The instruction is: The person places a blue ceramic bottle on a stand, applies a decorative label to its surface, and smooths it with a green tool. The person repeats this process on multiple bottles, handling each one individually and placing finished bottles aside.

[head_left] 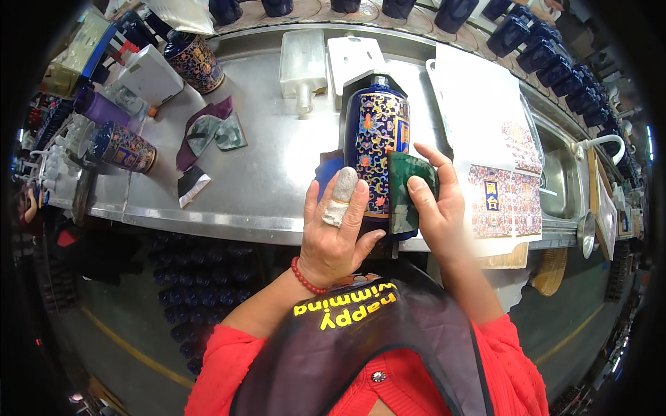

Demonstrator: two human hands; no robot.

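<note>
A dark blue bottle [374, 118] with a colourful floral decal lies in front of me, its neck pointing away, in a dark angular holder [440, 128]. My left hand [336, 229] rests along the bottle's left side, fingers stretched out. One fingertip wears a greyish cover held by a band. Between my right thumb and fingers is a flat green scraper-like piece [404, 191]; my right hand [440, 204] holds it against the bottle's right side. Beside my left fingers a flat blue piece [329, 172] shows, partly hidden.
Printed decal sheets [492, 208] and white paper [475, 104] lie at right, before a sink [558, 173]. A clear glass bottle [303, 66] and a white block [354, 59] stand behind. Decorated bottles [125, 147] and cloth scraps [205, 135] are left on the metal table [253, 184].
</note>
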